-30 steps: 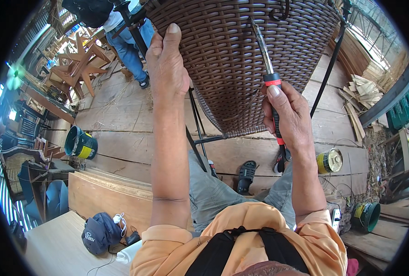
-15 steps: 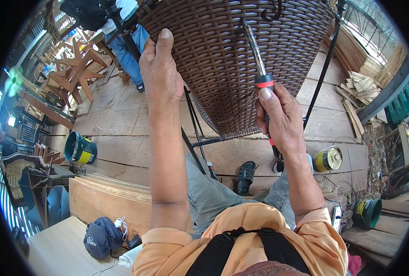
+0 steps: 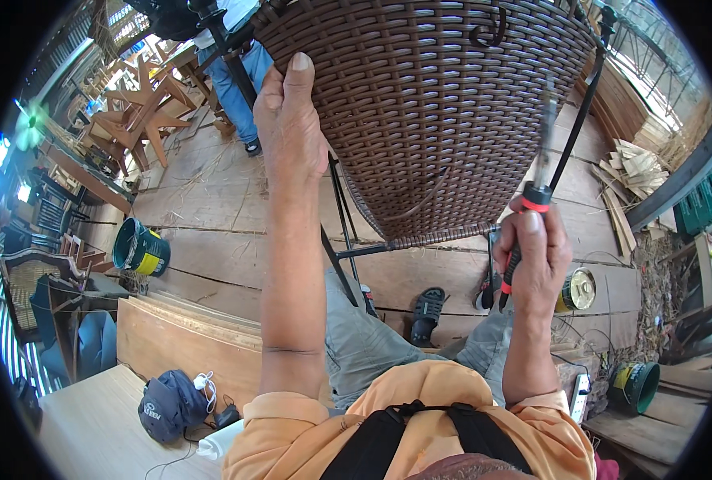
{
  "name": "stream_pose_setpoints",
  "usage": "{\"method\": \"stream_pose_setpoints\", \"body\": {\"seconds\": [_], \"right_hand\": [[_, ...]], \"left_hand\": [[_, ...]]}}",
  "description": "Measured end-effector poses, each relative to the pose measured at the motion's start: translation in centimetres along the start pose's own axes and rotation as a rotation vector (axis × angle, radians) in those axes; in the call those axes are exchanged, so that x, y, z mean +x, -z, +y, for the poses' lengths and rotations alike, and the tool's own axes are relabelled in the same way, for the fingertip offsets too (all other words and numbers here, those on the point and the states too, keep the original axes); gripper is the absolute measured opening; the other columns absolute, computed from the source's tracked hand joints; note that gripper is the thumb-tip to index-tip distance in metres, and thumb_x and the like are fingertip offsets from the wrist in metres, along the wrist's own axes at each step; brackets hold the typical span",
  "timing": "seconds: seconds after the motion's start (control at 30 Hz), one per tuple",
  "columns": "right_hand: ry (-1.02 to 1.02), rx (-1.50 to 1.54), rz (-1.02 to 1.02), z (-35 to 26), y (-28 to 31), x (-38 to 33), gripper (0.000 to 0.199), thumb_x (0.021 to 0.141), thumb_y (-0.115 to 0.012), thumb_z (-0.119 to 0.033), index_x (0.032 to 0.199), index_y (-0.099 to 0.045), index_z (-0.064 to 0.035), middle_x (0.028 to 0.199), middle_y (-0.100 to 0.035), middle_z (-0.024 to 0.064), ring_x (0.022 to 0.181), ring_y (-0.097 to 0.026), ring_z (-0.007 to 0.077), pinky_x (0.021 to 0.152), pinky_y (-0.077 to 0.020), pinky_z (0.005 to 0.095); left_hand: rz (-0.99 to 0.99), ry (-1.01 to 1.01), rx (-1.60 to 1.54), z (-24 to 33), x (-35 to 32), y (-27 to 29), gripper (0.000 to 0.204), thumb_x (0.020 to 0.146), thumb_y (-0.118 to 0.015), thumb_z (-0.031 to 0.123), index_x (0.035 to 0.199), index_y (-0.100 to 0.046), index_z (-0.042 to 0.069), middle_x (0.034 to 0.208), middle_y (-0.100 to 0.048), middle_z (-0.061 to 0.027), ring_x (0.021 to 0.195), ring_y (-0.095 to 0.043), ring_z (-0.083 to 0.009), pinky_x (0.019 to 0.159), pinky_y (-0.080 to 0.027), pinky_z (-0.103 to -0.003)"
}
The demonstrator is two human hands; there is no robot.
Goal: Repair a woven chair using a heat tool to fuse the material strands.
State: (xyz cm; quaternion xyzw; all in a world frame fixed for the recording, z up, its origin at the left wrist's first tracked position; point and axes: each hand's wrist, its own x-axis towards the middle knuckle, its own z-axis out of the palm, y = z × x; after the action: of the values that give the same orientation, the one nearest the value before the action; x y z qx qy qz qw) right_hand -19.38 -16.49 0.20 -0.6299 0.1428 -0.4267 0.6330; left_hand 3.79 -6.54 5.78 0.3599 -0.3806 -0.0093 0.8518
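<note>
A worker's left hand (image 3: 292, 124) clasps the edge of a brown woven panel (image 3: 436, 120) straight ahead as the right hand (image 3: 541, 248), its grip wrapped round a red-and-black screwdriver (image 3: 537, 197), swings rightward, taking the tool off mid-weave.

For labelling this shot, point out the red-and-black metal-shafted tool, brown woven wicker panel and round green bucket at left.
Red-and-black tool (image 3: 537, 194): head view, handle's black collar.
Brown wicker panel (image 3: 432, 112): head view, weave's middle.
Green bucket (image 3: 149, 247): head view, side wall.
</note>
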Motion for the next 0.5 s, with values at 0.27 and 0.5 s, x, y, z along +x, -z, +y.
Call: {"method": "stream_pose_setpoints", "body": {"seconds": [0.27, 0.5], "right_hand": [[0.061, 0.108, 0.084, 0.2, 1.9, 0.3, 0.023, 0.096, -0.049, -0.022, 0.102, -0.053, -0.0002, 0.064, -0.048, 0.0033, 0.047, -0.041, 0.0065, 0.040, -0.0345, 0.0198], [0.022, 0.145, -0.046, 0.4, 0.8, 0.9, 0.023, 0.096, -0.049, -0.022, 0.102, -0.052, -0.0001, 0.064, -0.048, 0.0036, 0.046, -0.042, 0.0068, 0.040, -0.0341, 0.0199]], "left_hand": [[0.054, -0.640, 1.376, -1.6, -5.0, -3.9, 0.062, 0.085, -0.061, 0.031, 0.135, -0.037, 0.002, 0.142, -0.028, -0.0207, 0.131, -0.025, -0.0405, 0.105, -0.022, -0.051], [-0.148, -0.732, 1.734, -5.3, -3.2, -5.6, 0.077, 0.077, -0.064, 0.041, 0.143, -0.031, 0.022, 0.150, -0.015, -0.0182, 0.137, -0.009, -0.0474, 0.102, -0.015, -0.065]]}}
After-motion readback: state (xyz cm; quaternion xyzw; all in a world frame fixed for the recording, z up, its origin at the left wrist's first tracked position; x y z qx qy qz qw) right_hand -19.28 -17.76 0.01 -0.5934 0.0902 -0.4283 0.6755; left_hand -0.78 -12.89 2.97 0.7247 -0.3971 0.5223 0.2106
